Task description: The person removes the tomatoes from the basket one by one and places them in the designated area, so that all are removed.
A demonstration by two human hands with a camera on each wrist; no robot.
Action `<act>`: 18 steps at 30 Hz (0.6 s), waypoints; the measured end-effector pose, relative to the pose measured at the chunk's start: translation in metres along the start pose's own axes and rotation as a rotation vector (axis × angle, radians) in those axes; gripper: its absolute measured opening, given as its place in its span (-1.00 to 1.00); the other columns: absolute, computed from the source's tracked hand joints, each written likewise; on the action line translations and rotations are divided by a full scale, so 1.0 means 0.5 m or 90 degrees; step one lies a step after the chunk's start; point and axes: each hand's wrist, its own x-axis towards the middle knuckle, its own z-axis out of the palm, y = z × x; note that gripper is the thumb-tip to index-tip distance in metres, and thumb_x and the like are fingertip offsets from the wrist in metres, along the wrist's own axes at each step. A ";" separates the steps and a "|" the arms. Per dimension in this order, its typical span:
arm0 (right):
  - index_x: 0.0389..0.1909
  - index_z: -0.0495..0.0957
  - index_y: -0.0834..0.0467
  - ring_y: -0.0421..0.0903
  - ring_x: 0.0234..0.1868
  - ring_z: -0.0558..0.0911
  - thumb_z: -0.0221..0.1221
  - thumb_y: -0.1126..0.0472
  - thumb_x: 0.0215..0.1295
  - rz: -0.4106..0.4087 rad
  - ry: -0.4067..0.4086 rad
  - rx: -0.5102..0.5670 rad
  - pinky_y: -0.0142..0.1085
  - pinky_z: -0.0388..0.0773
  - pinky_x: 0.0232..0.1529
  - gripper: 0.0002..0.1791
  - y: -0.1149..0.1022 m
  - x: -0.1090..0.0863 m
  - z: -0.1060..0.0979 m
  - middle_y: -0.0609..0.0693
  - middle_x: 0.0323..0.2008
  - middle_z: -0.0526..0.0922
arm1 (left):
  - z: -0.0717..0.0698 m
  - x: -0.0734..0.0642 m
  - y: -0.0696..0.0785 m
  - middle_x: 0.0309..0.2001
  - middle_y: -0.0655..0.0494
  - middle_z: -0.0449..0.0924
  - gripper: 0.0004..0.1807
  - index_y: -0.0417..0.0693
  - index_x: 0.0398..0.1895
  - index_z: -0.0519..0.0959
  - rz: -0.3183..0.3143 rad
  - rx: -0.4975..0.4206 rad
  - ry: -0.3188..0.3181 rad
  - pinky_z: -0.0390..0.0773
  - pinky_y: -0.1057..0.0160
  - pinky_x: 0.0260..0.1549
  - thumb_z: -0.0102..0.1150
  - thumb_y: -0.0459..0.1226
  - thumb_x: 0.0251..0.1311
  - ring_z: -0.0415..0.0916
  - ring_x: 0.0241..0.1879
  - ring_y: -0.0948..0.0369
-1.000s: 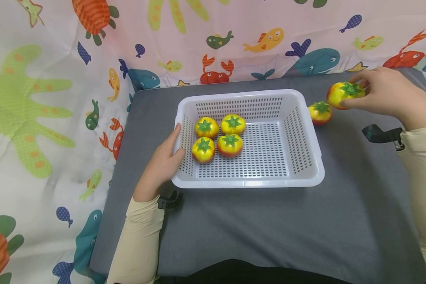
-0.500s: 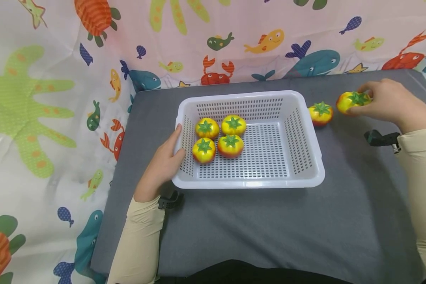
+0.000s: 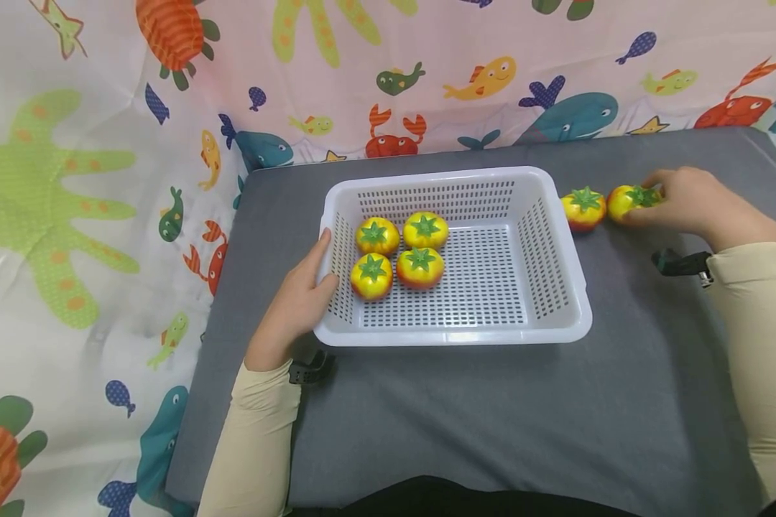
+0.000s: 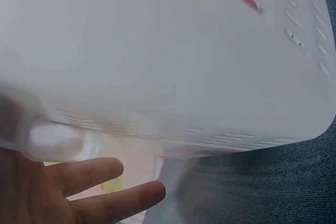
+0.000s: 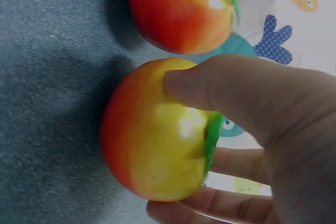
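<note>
A white plastic basket [image 3: 453, 335] with slotted walls holds several yellow-and-red toy tomatoes [image 3: 420, 268] with green star-shaped tops, grouped at its left. My left hand [image 3: 291, 305] grips the basket's left rim, thumb over the edge and fingers along the outer side; two of its fingers [image 4: 118, 203] extend straight in the left wrist view. To the right of the basket, my right hand [image 3: 692, 205] holds another toy tomato [image 5: 163, 140] between thumb and fingers, low over the cloth. Just left of it, one more toy tomato [image 3: 584, 208] sits against the basket's outer right wall.
Grey cloth [image 3: 465, 416] covers the table. A curtain [image 3: 336, 79] printed with sea animals hangs along the back and left edges. Each wrist wears a dark strap, the right one's black mount [image 3: 679, 263] jutting toward the basket.
My right hand moved slightly right, then came down and back left with its toy tomato, now beside the tomato outside the basket. The left hand and basket stay put.
</note>
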 end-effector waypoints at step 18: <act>0.38 0.28 0.49 0.51 0.07 0.37 0.33 -0.19 0.32 -0.010 -0.001 -0.028 0.44 0.51 -0.04 -0.05 0.006 -0.003 -0.004 0.64 0.11 0.42 | 0.004 0.000 0.000 0.51 -0.15 0.34 -0.16 0.42 0.73 -0.13 -0.007 0.000 0.008 0.79 0.09 -0.52 -0.11 -0.28 0.49 0.79 -0.18 -0.09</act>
